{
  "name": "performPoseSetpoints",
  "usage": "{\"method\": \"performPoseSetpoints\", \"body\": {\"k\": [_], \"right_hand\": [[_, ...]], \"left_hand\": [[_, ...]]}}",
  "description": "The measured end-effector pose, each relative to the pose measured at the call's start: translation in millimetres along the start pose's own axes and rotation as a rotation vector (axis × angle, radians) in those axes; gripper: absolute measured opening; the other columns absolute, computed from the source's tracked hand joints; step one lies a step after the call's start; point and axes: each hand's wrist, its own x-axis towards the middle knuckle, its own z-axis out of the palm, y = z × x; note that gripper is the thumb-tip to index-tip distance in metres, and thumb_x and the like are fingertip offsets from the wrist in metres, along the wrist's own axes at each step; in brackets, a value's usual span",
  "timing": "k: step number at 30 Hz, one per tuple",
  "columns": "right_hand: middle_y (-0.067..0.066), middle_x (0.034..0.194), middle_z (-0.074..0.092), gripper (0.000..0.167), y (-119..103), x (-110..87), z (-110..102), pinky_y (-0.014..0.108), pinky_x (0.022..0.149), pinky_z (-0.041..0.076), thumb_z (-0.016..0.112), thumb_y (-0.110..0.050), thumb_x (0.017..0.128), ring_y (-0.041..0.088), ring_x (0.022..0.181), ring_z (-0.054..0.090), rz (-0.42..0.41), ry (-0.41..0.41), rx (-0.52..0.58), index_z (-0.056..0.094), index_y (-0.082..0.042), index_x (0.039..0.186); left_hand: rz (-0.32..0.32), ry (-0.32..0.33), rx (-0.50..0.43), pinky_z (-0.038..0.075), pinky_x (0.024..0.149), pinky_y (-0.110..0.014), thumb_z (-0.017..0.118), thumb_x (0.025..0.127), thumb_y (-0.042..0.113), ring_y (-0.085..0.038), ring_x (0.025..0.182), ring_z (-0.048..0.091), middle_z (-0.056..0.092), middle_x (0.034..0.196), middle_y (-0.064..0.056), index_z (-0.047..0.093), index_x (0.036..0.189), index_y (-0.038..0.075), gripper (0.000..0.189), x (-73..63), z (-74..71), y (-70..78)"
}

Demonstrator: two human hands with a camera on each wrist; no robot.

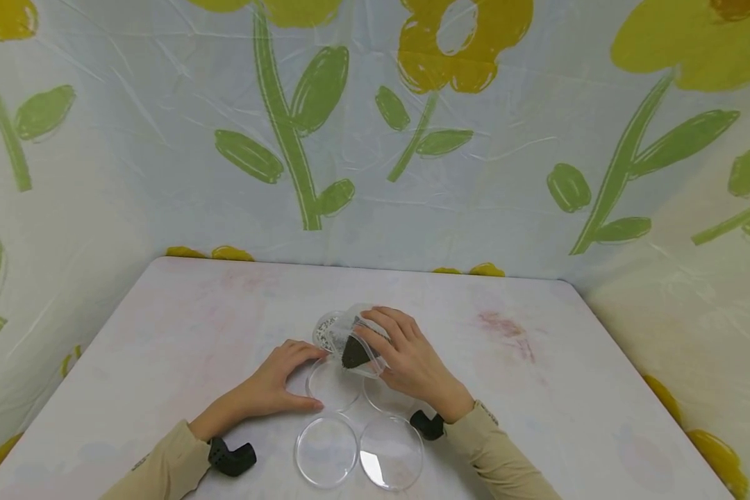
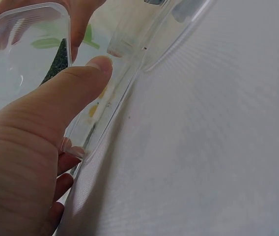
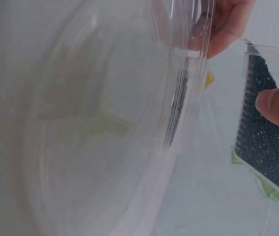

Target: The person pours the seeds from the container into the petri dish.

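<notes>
My right hand [image 1: 412, 361] grips a clear plastic cup [image 2: 29, 29], tilted toward the left. Small black seeds [image 3: 269, 142] slope against its wall, and in the right wrist view a thumb presses on its side. Low under the cup lies a clear round dish [image 1: 334, 390], flat on the table. My left hand [image 1: 281, 382] holds this dish by its rim, thumb on the near side and fingers on the far side. The right wrist view shows a dark streak of seeds [image 3: 179, 110] through the clear dish edges.
Behind the cup stands a round clear container [image 1: 315, 333] with pale speckled pieces, partly covered. Two clear round dishes, one front left [image 1: 327, 451] and one front right [image 1: 390, 455], lie nearest me. Another dish [image 1: 384, 397] sits partly beneath my right hand. A patterned cloth [image 1: 375, 229] hangs behind the table.
</notes>
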Motion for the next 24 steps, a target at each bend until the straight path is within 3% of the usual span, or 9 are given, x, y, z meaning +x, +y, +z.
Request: {"method": "performPoseSetpoints", "body": {"k": [10, 24], "right_hand": [[0.019, 0.14, 0.048, 0.071, 0.7, 2.2, -1.9, 0.047, 0.101, 0.041, 0.055, 0.008, 0.065, 0.037, 0.127, 0.045, -0.006, 0.005, -0.013, 0.05, -0.003, 0.135], [0.02, 0.141, 0.048, 0.082, 2.9, 2.0, -4.5, 0.047, 0.101, 0.04, 0.069, 0.008, 0.059, 0.037, 0.128, 0.044, 0.015, 0.005, -0.008, 0.049, -0.004, 0.138]], "left_hand": [[0.0, -0.001, -0.001, 0.039, 0.101, -0.049, 0.082, 0.074, 0.055, -0.015, 0.123, 0.046, 0.056, 0.132, 0.008, 0.057, 0.137, 0.019, 0.077, -0.4, -1.0, -0.1], [-0.001, -0.007, -0.003, 0.038, 0.103, -0.05, 0.082, 0.073, 0.055, -0.015, 0.124, 0.045, 0.056, 0.134, 0.007, 0.056, 0.137, 0.019, 0.078, -0.1, -0.8, 0.9]]}}
